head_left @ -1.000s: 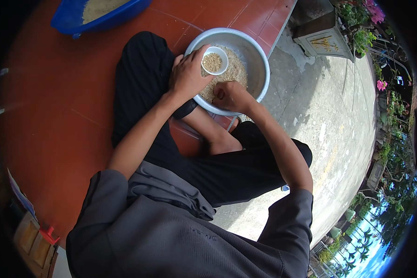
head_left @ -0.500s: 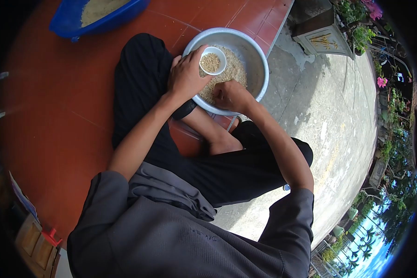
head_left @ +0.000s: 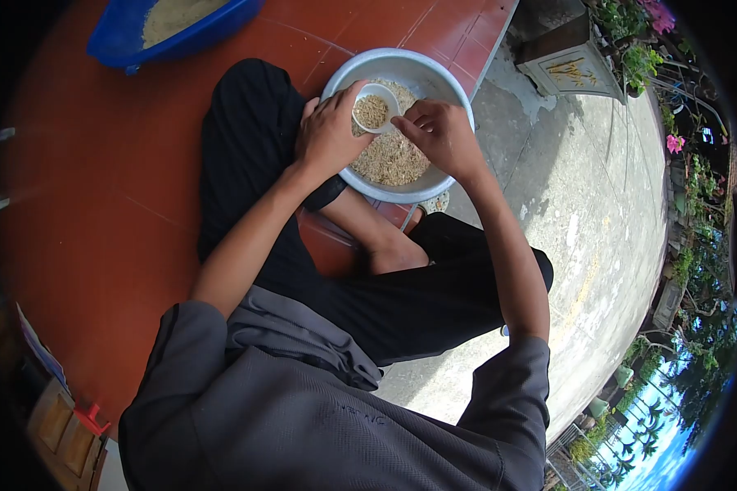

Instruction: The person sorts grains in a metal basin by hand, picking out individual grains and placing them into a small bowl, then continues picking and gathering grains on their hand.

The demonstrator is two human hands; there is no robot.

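Note:
My left hand (head_left: 329, 131) is closed around a small white cup (head_left: 394, 100), which holds pale grains (head_left: 371, 110). It keeps the cup over the left part of a round metal basin (head_left: 452, 94). Coarse, light-brown grain (head_left: 391, 160) covers the basin's bottom. Just right of the cup, my right hand (head_left: 445, 136) is over the basin with thumb and fingertips pinched together, close to the cup's rim. Whatever the pinch holds is too small to make out.
A blue tub (head_left: 119, 37) with pale, fine material stands at the upper left on red floor tiles (head_left: 98, 164). My crossed legs (head_left: 258, 155) are against the basin's near side. Concrete ground (head_left: 581, 204) lies to the right, with a planter (head_left: 569, 61) and flowering plants beyond.
My right hand has risen from the grain in the basin and moved up beside the cup's rim, fingers pinched. My left hand and the cup have stayed nearly still.

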